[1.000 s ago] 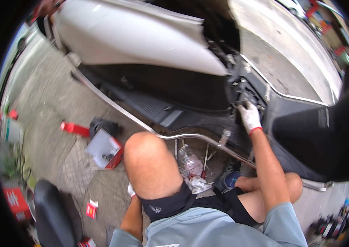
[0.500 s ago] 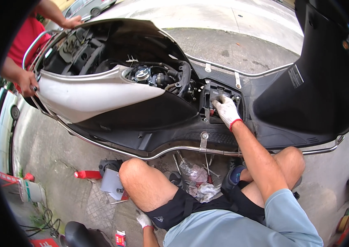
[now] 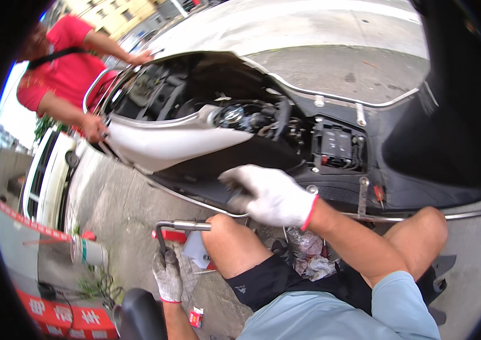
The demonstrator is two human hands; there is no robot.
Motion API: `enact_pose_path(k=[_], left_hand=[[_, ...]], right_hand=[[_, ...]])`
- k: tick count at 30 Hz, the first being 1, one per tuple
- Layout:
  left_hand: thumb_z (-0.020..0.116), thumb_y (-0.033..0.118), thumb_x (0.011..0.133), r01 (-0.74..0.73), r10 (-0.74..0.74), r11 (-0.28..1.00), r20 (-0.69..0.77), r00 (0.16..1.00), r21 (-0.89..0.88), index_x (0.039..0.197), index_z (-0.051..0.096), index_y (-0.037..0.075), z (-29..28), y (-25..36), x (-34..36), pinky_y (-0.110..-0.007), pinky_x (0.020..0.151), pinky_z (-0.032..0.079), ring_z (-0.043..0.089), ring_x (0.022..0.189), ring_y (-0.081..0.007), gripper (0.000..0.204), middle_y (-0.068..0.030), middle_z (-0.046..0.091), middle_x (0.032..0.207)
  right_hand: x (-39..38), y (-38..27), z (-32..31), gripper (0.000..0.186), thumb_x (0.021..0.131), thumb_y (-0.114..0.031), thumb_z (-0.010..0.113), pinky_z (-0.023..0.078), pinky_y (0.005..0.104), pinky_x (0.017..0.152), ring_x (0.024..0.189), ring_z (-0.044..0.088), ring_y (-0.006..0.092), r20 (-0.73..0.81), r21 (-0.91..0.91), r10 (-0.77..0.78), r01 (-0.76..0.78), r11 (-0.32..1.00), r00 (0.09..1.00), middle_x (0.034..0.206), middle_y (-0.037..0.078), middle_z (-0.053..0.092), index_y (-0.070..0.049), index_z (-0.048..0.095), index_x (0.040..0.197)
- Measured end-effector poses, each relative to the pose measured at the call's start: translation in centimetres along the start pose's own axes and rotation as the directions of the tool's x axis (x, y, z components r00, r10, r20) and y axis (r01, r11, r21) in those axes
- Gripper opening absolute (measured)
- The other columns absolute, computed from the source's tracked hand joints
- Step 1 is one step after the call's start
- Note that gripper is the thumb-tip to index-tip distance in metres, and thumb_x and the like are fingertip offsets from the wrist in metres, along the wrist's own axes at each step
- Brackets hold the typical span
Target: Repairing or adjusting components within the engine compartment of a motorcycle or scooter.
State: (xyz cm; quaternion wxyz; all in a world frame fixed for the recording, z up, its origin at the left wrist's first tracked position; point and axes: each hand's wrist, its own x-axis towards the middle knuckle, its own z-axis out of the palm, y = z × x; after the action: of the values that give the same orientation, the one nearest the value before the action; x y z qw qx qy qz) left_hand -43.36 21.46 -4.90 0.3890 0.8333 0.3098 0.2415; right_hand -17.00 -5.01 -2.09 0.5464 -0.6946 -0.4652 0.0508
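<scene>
Socket wrench, L-shaped, is gripped by the closed fingers of the left hand, out from the near flank of the scooter, its socket arm pointed frontward, roughly along the scooter's length. From the right hand, blurred before that flank with thumb and fingers loosely parted, the wrench is placed rearward and outward.

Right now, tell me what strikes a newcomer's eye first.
Probably the opened scooter across the upper half, a person in red at its rear, upper left. Then the gloved right hand in the middle, and the bent metal tool in the left hand, lower left.
</scene>
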Motion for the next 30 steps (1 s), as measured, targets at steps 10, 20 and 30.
enact_pose_path(k=[10,20,30], left_hand=[[0.062,0.017,0.098,-0.526,0.408,0.824,0.424,0.808,0.21,0.107,0.062,-0.002,15.9,10.9,6.6,-0.046,0.057,0.046,0.062,0.064,-0.0422,0.021,-0.0238,0.062,0.072],[0.069,0.012,0.089,-0.833,0.493,0.521,0.731,0.472,0.187,0.119,0.064,0.003,24.2,19.5,10.3,-0.044,0.079,0.056,0.069,0.091,-0.0402,0.032,-0.0223,0.071,0.096],[0.067,-0.003,0.088,-0.637,0.503,0.77,0.635,0.586,-0.022,0.11,0.066,-0.003,27.2,22.5,13.3,-0.03,0.079,0.054,0.069,0.086,-0.0174,0.022,-0.0127,0.072,0.094]], right_hand=[[-2.7,6.5,-3.1,0.038,0.093,-0.024,0.064,0.053,0.0519,0.085,0.097,0.067,0.046,0.028,-0.204,0.285,-0.273,0.94,0.958,0.098,0.027,0.069,0.002,0.051,0.118],[-5.0,17.9,-5.8,0.028,0.086,-0.03,0.073,0.052,0.0443,0.088,0.099,0.066,0.0369,-0.524,-0.085,0.38,-0.491,0.867,0.762,0.098,0.019,0.067,-0.007,0.07,0.102],[-5.4,27.5,-4.3,0.017,0.087,0.005,0.064,0.058,0.0285,0.071,0.081,0.071,0.017,-0.576,0.675,0.665,-0.183,0.715,0.476,0.087,0.009,0.071,-0.001,0.066,0.102]])
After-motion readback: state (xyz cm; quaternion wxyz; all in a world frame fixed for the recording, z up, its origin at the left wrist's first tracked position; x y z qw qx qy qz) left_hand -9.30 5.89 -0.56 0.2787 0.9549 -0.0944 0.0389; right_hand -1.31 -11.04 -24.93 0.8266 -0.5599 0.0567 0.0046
